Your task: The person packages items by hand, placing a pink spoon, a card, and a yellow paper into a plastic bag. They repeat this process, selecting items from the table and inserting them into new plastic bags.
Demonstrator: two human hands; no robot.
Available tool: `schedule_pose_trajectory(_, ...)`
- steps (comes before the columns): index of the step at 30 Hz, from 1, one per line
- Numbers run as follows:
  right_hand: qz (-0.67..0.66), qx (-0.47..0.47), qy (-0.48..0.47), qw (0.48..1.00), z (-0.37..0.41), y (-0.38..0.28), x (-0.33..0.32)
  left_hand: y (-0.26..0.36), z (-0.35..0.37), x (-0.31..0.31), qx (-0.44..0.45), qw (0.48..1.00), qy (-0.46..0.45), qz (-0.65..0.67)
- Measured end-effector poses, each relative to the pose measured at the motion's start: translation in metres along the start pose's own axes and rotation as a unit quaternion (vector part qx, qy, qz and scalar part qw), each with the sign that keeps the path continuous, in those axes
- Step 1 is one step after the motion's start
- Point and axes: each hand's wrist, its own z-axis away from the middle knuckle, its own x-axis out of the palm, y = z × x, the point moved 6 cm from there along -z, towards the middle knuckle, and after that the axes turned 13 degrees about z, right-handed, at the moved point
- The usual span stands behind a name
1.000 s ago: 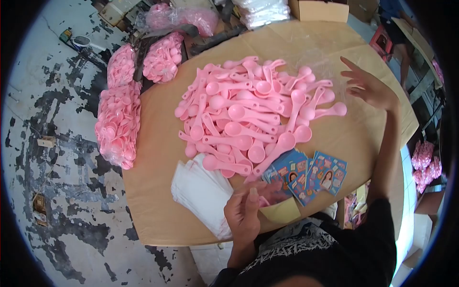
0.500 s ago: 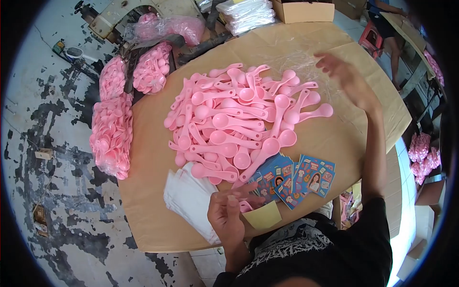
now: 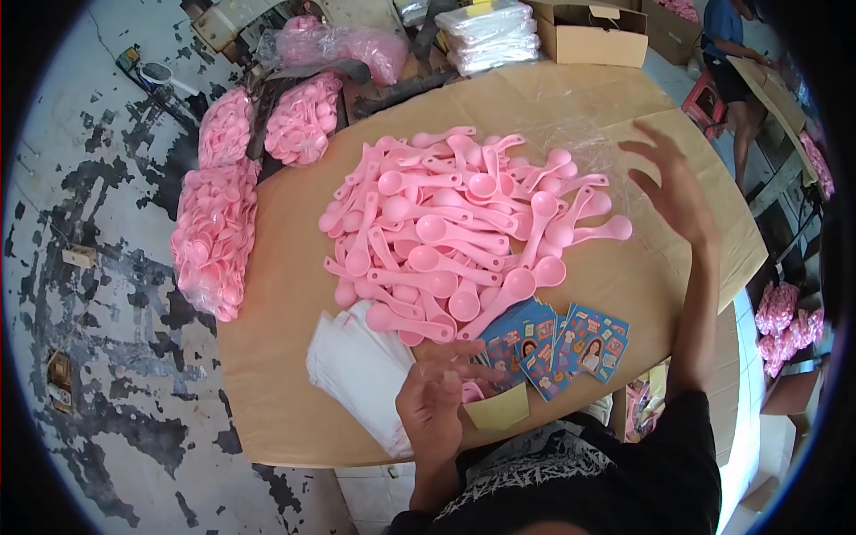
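My left hand [image 3: 431,406] is at the table's front edge, beside the white bags [image 3: 357,370]. Its fingers are curled in, partly blurred, and what they grip cannot be made out. A small pink piece [image 3: 473,390] shows just right of its thumb, near a yellow paper [image 3: 497,407]. My right hand [image 3: 667,183] hovers over the table's right side with its fingers spread, holding nothing. Pink measuring spoons [image 3: 446,232] lie in a big heap between my hands. Blue printed cards [image 3: 593,343] sit in overlapping stacks in front of the heap.
Brown paper covers the table [image 3: 276,383]. Thin clear plastic [image 3: 571,120] lies near its back. Filled bags of pink spoons [image 3: 214,241] line the left edge. Stacked clear packs [image 3: 489,36] and a cardboard box [image 3: 593,36] stand behind. Another person [image 3: 736,62] is at far right.
My right hand's fingers have spread wider, and the hand has come slightly farther right. The camera view has shifted a little; my left hand stays by the white bags and cards.
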Motion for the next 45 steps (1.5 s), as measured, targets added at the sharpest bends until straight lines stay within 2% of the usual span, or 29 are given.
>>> schedule_pose_trajectory(1,0.115,-0.001,0.008,0.993,-0.005,-0.001,0.002,0.0,-0.004,0.0,0.007,1.0,-0.008,-0.003)
schedule_pose_trajectory(2,-0.143,0.053,-0.008,0.988,-0.002,-0.002,0.009,-0.001,-0.007,0.002,0.017,1.0,-0.004,0.008)
schedule_pose_trajectory(3,-0.198,0.037,-0.062,0.978,0.001,-0.023,0.02,-0.001,-0.009,0.005,0.026,0.999,0.005,0.019)
schedule_pose_trajectory(5,-0.193,-0.065,-0.144,0.968,0.01,-0.075,0.047,0.0,-0.008,0.007,0.028,0.999,0.022,0.031)
schedule_pose_trajectory(6,-0.128,-0.155,-0.167,0.965,0.014,-0.102,0.062,0.001,-0.009,0.008,0.025,0.999,0.027,0.036)
schedule_pose_trajectory(8,-0.09,-0.229,-0.217,0.945,0.023,-0.135,0.085,0.002,-0.011,0.007,0.04,0.999,0.013,0.01)
schedule_pose_trajectory(10,-0.123,-0.227,-0.21,0.943,0.033,-0.142,0.1,-0.002,-0.01,0.0,0.07,0.996,-0.019,-0.048)
schedule_pose_trajectory(12,-0.157,-0.218,-0.238,0.933,0.034,-0.146,0.101,0.0,-0.009,0.0,0.051,0.998,-0.015,-0.021)
schedule_pose_trajectory(13,-0.175,-0.208,-0.217,0.937,0.033,-0.145,0.099,0.0,-0.009,0.0,0.044,0.999,-0.014,-0.008)
schedule_pose_trajectory(15,-0.214,-0.185,-0.174,0.943,0.031,-0.142,0.094,-0.002,-0.005,-0.002,0.017,1.0,0.019,0.019)
schedule_pose_trajectory(16,-0.224,-0.169,-0.186,0.942,0.03,-0.141,0.094,-0.004,-0.003,-0.004,0.002,0.999,0.034,0.031)
schedule_pose_trajectory(19,-0.252,-0.118,-0.212,0.937,0.03,-0.139,0.093,-0.009,0.002,-0.014,-0.063,0.992,0.091,-0.053)
schedule_pose_trajectory(22,-0.282,-0.082,-0.221,0.93,0.03,-0.138,0.097,-0.005,0.001,-0.012,-0.043,0.994,0.097,-0.021)
schedule_pose_trajectory(25,-0.323,-0.058,-0.243,0.913,0.034,-0.138,0.102,-0.005,0.006,-0.017,-0.02,0.99,0.111,-0.083)
schedule_pose_trajectory(27,-0.342,-0.052,-0.276,0.897,0.036,-0.145,0.102,0.001,0.0,-0.011,0.033,0.992,0.06,-0.108)
schedule_pose_trajectory(30,-0.287,-0.109,-0.209,0.928,0.037,-0.148,0.102,0.007,-0.003,-0.006,0.094,0.988,0.026,-0.121)
schedule_pose_trajectory(34,-0.297,-0.141,-0.232,0.915,0.037,-0.147,0.097,0.006,-0.001,-0.006,0.099,0.99,0.012,-0.096)
schedule_pose_trajectory(36,-0.298,-0.162,-0.214,0.916,0.035,-0.149,0.092,0.006,-0.003,-0.004,0.086,0.992,0.007,-0.088)
schedule_pose_trajectory(37,-0.303,-0.142,-0.219,0.917,0.033,-0.147,0.092,0.006,-0.003,-0.003,0.078,0.993,0.008,-0.084)
schedule_pose_trajectory(40,-0.304,-0.081,-0.227,0.922,0.029,-0.145,0.092,0.0,0.0,-0.011,0.014,0.998,0.049,-0.038)
schedule_pose_trajectory(43,-0.311,-0.068,-0.209,0.925,0.03,-0.14,0.099,-0.004,-0.007,0.005,-0.106,0.99,0.077,0.056)
schedule_pose_trajectory(45,-0.321,-0.061,-0.21,0.921,0.031,-0.139,0.101,-0.01,-0.005,-0.003,-0.126,0.989,0.054,0.048)
